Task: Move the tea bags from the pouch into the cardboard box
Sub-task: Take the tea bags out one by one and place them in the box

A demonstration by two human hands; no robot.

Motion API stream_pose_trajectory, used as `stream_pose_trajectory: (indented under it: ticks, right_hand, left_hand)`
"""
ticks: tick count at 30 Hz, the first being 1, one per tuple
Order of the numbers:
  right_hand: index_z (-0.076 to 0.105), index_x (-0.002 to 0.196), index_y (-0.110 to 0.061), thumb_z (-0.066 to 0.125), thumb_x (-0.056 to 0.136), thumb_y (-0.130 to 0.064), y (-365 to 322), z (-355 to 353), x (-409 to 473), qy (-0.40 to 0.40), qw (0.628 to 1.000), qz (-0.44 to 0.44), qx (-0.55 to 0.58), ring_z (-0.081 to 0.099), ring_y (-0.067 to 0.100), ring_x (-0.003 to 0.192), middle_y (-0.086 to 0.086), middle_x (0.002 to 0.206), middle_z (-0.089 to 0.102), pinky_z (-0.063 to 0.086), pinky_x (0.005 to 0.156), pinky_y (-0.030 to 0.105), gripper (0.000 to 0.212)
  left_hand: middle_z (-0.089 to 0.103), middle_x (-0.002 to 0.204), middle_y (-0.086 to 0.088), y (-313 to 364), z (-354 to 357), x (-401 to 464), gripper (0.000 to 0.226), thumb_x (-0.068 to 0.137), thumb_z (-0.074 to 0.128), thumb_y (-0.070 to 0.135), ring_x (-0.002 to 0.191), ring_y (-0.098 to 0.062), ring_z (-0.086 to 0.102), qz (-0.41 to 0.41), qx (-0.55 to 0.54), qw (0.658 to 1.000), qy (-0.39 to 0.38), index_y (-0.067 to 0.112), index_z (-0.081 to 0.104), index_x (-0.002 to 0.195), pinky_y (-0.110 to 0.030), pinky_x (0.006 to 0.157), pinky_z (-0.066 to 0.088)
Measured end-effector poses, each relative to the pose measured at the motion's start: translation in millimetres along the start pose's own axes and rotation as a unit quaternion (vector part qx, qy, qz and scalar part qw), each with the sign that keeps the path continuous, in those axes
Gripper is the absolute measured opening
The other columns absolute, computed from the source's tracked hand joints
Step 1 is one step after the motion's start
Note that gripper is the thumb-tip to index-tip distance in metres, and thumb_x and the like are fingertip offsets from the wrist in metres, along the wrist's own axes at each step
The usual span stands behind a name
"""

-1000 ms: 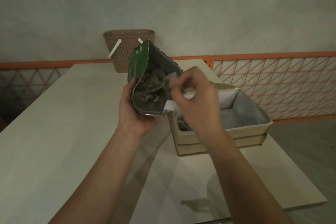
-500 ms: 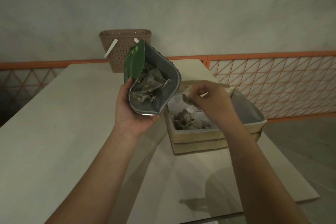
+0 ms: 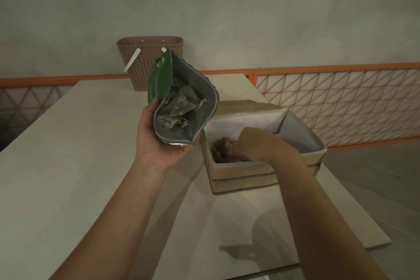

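Several tea bags (image 3: 181,107) sit in the open pouch (image 3: 204,107), which the left hand (image 3: 156,143) grips, tilted, just left of the cardboard box (image 3: 261,173). The right hand (image 3: 254,143) is down inside the box at a small pile (image 3: 221,151), fingers curled; whether they grip a bag I cannot tell. This looks like the drop-off step; next, probably reach into the pouch again.

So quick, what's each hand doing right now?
Left hand: holding the pouch.
Right hand: down in the box among tea bags; grip cannot be told.
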State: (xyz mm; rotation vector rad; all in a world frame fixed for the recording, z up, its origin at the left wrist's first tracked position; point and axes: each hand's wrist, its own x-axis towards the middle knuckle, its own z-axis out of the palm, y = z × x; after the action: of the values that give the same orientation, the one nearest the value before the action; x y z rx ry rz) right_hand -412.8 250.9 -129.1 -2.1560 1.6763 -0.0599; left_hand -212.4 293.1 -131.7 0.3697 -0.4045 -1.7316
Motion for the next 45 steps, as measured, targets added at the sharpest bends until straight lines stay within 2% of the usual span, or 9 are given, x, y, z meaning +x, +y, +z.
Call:
stream_pose_trajectory:
  ticks: [4,9,12,15,17,19,27,39,45]
  right_hand:
    - [0.068,0.100,-0.022,0.063,0.091,-0.032,-2,1,4,0.092,0.991,-0.075,0.056,0.054,0.014,0.097,-0.005,0.106,0.056,0.043,0.085,0.029,0.014]
    - [0.066,0.116,-0.033,0.046,0.099,-0.045,-7,7,6,-0.064,0.992,-0.106,0.011,0.058,0.015,0.103,-0.007,0.114,0.066,0.040,0.102,0.042,0.029]
    - [0.066,0.109,-0.028,0.038,0.102,-0.041,-9,1,5,0.055,0.996,-0.061,-0.022,0.056,0.017,0.107,-0.003,0.111,0.066,0.024,0.113,0.054,0.032]
    - [0.062,0.107,-0.023,0.045,0.101,-0.033,-28,-12,-6,0.272,0.933,-0.122,0.201,0.058,0.005,0.094,-0.007,0.108,0.064,0.045,0.100,0.036,0.020]
    - [0.055,0.122,-0.028,0.053,0.099,-0.035,-46,-24,-17,0.322,0.862,-0.181,0.347,0.054,-0.006,0.096,-0.009,0.119,0.057,0.048,0.084,0.014,0.024]
    - [0.047,0.137,-0.032,0.059,0.095,-0.038,-60,-34,-22,0.316,0.846,-0.238,0.358,0.051,-0.005,0.108,-0.012,0.130,0.052,0.043,0.083,0.008,0.044]
    - [0.064,0.130,-0.024,0.057,0.098,-0.027,-105,-36,15,0.319,0.832,-0.336,0.306,0.063,0.009,0.109,-0.003,0.121,0.069,0.052,0.093,0.035,0.033]
    - [0.064,0.124,-0.003,0.050,0.101,-0.008,-113,-15,-15,0.474,0.706,-0.377,0.367,0.065,0.012,0.111,0.007,0.120,0.069,0.054,0.095,0.029,0.028]
    - [0.064,0.127,-0.010,0.048,0.102,-0.017,-111,-9,4,0.432,0.759,-0.317,0.369,0.065,0.009,0.107,0.001,0.116,0.071,0.053,0.093,0.025,0.030]
  left_hand:
    - [0.059,0.144,-0.007,1,-1,0,0.051,0.097,0.049,0.053,0.117,-0.029,0.064,0.002,0.004,1.000,0.003,0.016,0.071,0.124,-0.035,0.082,0.060]
    - [0.059,0.144,-0.006,1,-2,-1,0.051,0.097,0.048,0.054,0.117,-0.028,0.063,0.000,0.007,1.000,0.010,0.015,0.076,0.116,-0.034,0.085,0.059]
    - [0.057,0.146,-0.006,3,-3,-1,0.051,0.096,0.049,0.054,0.120,-0.029,0.061,0.004,0.010,1.000,0.012,0.016,0.074,0.120,-0.035,0.088,0.058]
    - [0.052,0.151,-0.004,5,-4,0,0.051,0.095,0.050,0.054,0.124,-0.027,0.058,0.007,0.012,1.000,0.016,0.018,0.069,0.127,-0.036,0.095,0.055]
    - [0.053,0.150,-0.005,6,-5,1,0.051,0.094,0.051,0.053,0.122,-0.027,0.059,0.004,0.024,0.999,0.028,0.017,0.070,0.125,-0.036,0.104,0.048]
    - [0.055,0.148,-0.007,7,-6,0,0.052,0.095,0.051,0.053,0.122,-0.028,0.058,-0.003,0.026,0.999,0.033,0.016,0.070,0.126,-0.036,0.116,0.037]
    - [0.070,0.127,-0.012,15,-2,-6,0.055,0.096,0.048,0.055,0.105,-0.031,0.071,0.005,0.038,0.998,0.044,0.013,0.076,0.116,-0.040,0.100,0.050]
    - [0.064,0.135,-0.016,25,10,-12,0.064,0.098,0.043,0.060,0.111,-0.035,0.068,0.037,0.047,0.998,-0.023,0.013,0.063,0.136,-0.048,0.094,0.057]
    - [0.055,0.147,-0.013,22,3,3,0.062,0.097,0.045,0.058,0.127,-0.036,0.056,0.004,0.067,0.998,-0.001,0.019,0.057,0.144,-0.049,0.110,0.042]
